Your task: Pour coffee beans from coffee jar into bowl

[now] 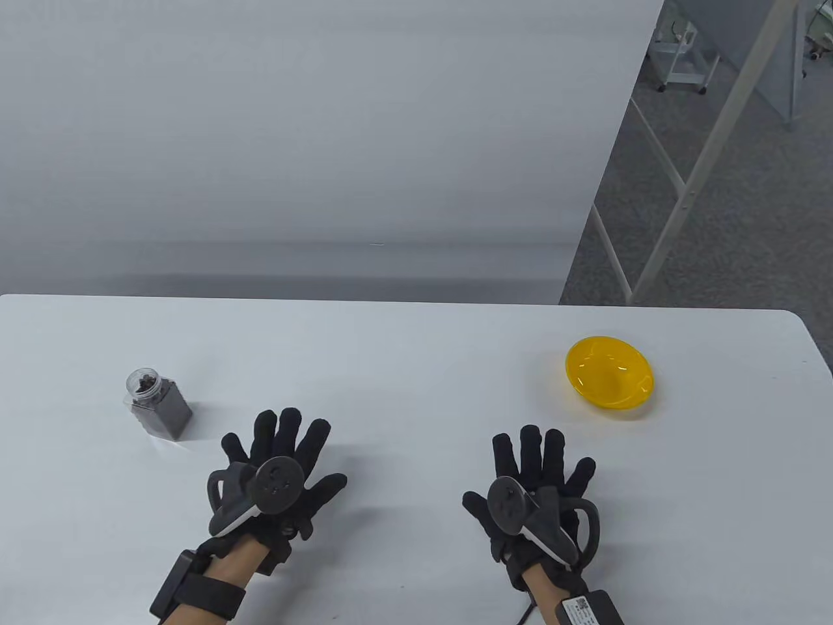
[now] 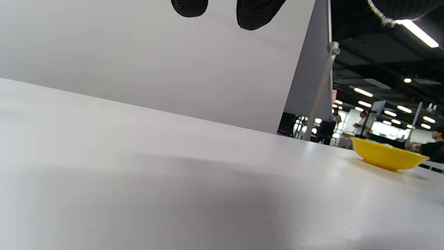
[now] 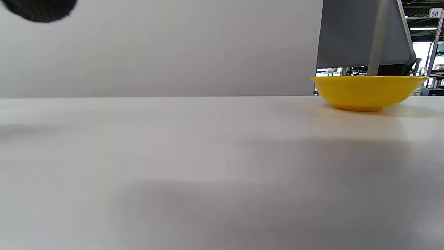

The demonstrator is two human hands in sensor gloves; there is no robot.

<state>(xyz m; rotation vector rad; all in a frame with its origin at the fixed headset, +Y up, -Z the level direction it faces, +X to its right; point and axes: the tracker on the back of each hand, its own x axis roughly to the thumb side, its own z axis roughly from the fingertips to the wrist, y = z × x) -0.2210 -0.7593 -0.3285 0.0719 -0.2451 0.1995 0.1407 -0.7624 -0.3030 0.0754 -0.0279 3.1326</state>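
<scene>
From my seat the table view is the only one that gives me the whole layout: both gloved hands lying flat on the white table (image 1: 416, 338), fingers spread wide, gripping nothing. My left hand (image 1: 276, 478) sits near the coffee jar (image 1: 158, 403), just off to its lower right and not touching it. My right hand (image 1: 533, 498) is below and left of the yellow bowl (image 1: 610, 381), also apart from it.

The jar shows up nowhere in the wrist cams. Left wrist view only catches a couple of black fingertips (image 2: 256, 12) hanging in from the top, plus the bowl (image 2: 390, 156) way off at the right edge. Right wrist view has the bowl (image 3: 367, 91) side-on, much closer, and a blurry bit of glove in the top left corner.

Contents: the jar is a clear squarish thing standing upright with no lid on, packed with dark coffee beans nearly up to the neck. The bowl looks bare inside from above, just glossy yellow with light reflections. Jar and bowl sit well apart, at opposite sides of the table.
</scene>
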